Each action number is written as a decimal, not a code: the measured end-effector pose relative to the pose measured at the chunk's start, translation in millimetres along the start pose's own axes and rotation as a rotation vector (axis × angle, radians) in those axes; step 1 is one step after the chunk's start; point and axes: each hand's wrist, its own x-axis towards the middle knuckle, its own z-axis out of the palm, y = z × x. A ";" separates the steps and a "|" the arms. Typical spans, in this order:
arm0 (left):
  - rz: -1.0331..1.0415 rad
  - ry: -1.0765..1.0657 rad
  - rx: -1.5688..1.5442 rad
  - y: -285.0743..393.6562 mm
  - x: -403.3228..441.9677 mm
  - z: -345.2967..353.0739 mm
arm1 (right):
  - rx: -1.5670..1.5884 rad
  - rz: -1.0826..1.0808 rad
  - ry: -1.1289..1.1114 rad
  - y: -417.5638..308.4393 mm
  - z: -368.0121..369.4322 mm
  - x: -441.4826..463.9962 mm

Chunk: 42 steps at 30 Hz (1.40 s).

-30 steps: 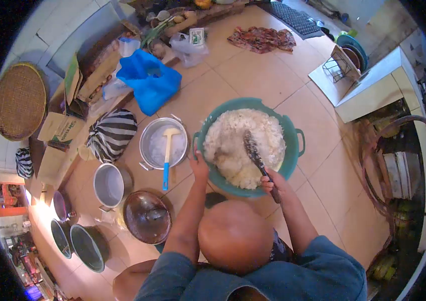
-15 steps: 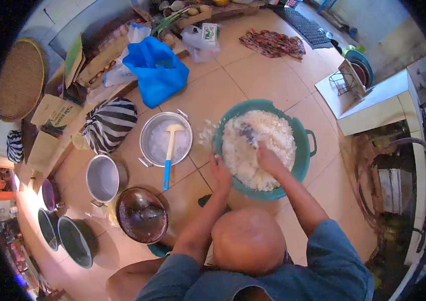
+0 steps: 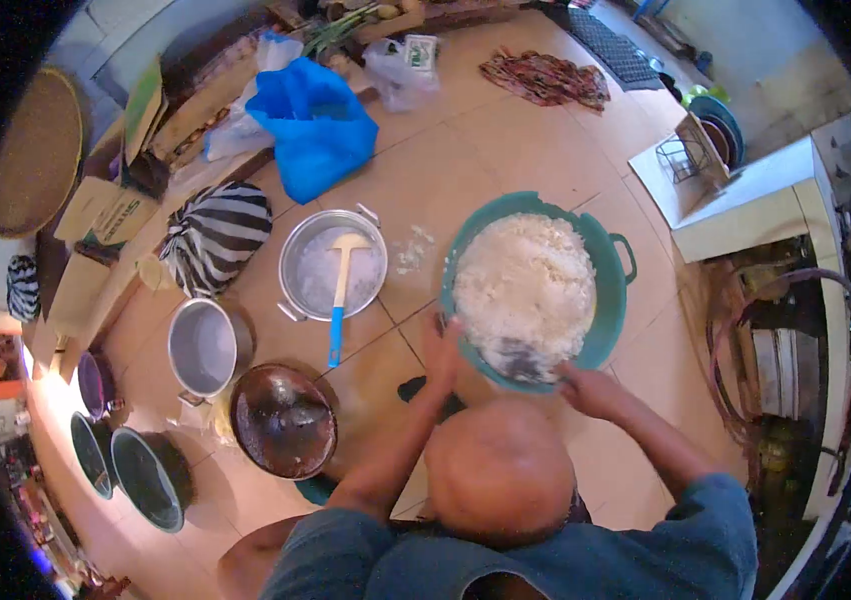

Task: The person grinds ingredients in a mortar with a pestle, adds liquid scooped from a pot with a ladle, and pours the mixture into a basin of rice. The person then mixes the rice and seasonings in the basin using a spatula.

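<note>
Tiled floor [image 3: 535,150]: base surface for all items below.

Green basin [image 3: 610,310]: upright on floor, directly in front of the body. Presumably light and slightly flexible when bare; judge as heavy and slow to shift under the present load. For steadying, bear on the near-left rim; for lifting, take hold at opposite sides, using the loop handle [image 3: 629,258] on the right. Avoid one-sided lifting; risk of tipping or rim flex.

Rice [image 3: 520,275]: broad white mound inside basin. Likely soft, sticky and clumping, with drag on any blade; grains probably easy to crush. Work from below with a flat blade, not with fingertips.

Two-handled metal pot [image 3: 307,308]: left of basin, well apart, pale contents inside. Pale-headed scraper [image 3: 335,335]: laid across pot, blue grip overhanging the near rim.

Dark paddle [image 3: 523,360]: blade blurred, at near edge of rice. Judge as stiff and light; hold by the handle, clear of any wet or starchy blade.

Hands: apart. Right hand [image 3: 590,388]: closed around paddle handle, beside near-right rim. Left hand [image 3: 442,345]: against near-left rim; cannot tell whether clamped or merely resting.

Stray grains [image 3: 412,250]: on floor, between pot and basin.
</note>
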 end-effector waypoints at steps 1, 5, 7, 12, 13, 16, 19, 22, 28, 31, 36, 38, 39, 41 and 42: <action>-0.065 -0.022 0.038 25.6 3.2 0.0 | 0.146 -0.043 0.057 -0.5 18.9 14.7; 0.226 0.158 0.357 -31.5 42.3 3.3 | 0.553 -0.096 0.249 -19.4 69.6 70.7; 0.248 0.069 0.301 -12.6 37.9 1.6 | 0.708 0.020 0.241 -40.7 62.4 92.9; 0.277 0.071 0.362 -11.7 39.6 -0.6 | 0.638 -0.155 0.479 -25.2 105.8 188.0; 0.287 0.081 0.417 -13.5 37.6 -2.7 | 0.781 -0.117 0.406 -22.9 104.5 186.4; 0.325 -0.069 0.512 -13.4 48.6 -15.5 | 1.347 0.170 0.148 -42.8 51.3 127.4; 0.466 -0.138 0.790 3.3 50.8 -21.6 | 1.546 0.074 0.106 -28.6 37.3 96.4; 0.530 -0.117 1.030 37.9 59.8 -13.3 | 1.799 0.103 0.083 -3.9 25.8 76.1; 0.453 -0.143 1.629 68.6 56.7 15.7 | 1.860 0.136 0.082 17.2 7.0 23.1; 0.834 -0.264 1.638 64.8 40.4 9.6 | 1.512 0.082 0.170 15.0 -26.6 -21.4; 0.880 -0.169 1.520 66.9 50.3 17.2 | 0.604 -0.142 0.848 36.4 6.0 81.8; 0.844 -0.103 1.507 63.3 65.3 17.2 | 0.529 -0.022 0.765 30.4 44.0 144.9; 0.828 -0.087 1.515 62.0 73.0 16.9 | 0.540 -0.045 0.691 19.4 47.8 146.1; 0.807 -0.088 1.573 55.9 87.7 12.6 | 0.504 -0.086 0.534 11.7 58.8 133.2; 0.797 -0.104 1.621 50.0 95.0 10.3 | 0.453 -0.102 0.448 10.1 67.1 116.0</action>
